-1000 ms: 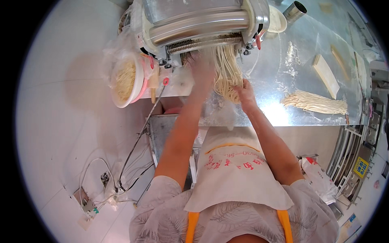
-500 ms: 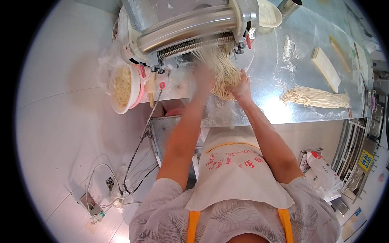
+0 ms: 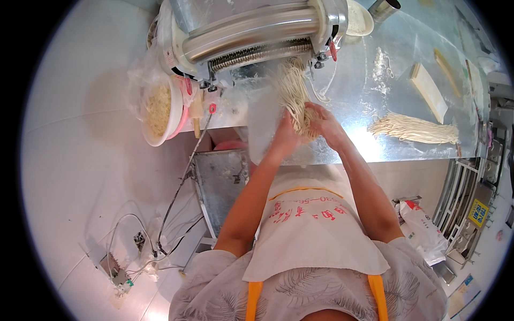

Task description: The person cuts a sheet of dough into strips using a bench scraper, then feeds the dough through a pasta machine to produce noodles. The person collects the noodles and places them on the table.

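Note:
Both my hands are on a bundle of fresh pale noodles (image 3: 292, 88) in front of a noodle machine (image 3: 251, 33). My left hand (image 3: 287, 135) is closed round the bundle's near end from the left. From the right, my right hand (image 3: 325, 126) grips the same end with bent fingers. The far end of the strands fans out just below the machine's ridged cutter (image 3: 262, 55). A few loose strands trail to the right on the metal table. My fingertips are partly hidden by the noodles.
Right on the metal table (image 3: 348, 101) lie another noodle bundle (image 3: 415, 128), a pale flat block (image 3: 429, 92) and scattered flour (image 3: 381, 69). A flour bowl (image 3: 360, 18) stands behind. Left are a white tub (image 3: 159, 115), a rolling pin (image 3: 197, 120) and a hanging cord (image 3: 186, 176).
The noodles have come away from the cutter toward me and are gathered into a narrower bundle. My left hand has moved nearer, beside my right hand, and now grips their near end.

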`<action>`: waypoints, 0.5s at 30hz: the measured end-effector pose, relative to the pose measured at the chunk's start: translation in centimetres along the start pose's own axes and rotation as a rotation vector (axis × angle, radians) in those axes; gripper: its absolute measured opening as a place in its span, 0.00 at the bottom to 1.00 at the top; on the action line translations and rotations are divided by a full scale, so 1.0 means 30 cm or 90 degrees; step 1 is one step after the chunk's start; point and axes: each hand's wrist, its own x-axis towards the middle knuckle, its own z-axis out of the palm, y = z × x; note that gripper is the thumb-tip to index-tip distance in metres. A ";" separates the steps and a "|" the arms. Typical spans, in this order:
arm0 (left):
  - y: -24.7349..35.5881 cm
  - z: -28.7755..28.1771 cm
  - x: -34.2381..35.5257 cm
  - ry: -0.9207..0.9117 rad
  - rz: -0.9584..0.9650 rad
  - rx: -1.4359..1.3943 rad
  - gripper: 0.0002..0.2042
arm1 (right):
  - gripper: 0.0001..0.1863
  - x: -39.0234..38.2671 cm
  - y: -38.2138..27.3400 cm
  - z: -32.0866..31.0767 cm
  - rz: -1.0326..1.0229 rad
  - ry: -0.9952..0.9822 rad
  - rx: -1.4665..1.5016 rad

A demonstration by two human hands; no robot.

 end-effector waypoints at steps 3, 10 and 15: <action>0.183 -0.014 -0.127 0.019 0.095 0.284 0.52 | 0.38 -0.021 -0.038 0.053 -0.019 -0.076 -0.089; 0.032 -0.018 -0.146 0.205 -0.085 0.585 0.67 | 0.37 0.214 -0.021 0.210 -0.242 0.157 -0.753; 0.012 0.006 -0.144 0.243 -0.083 0.655 0.66 | 0.34 0.473 -0.052 0.255 -0.399 0.330 -0.989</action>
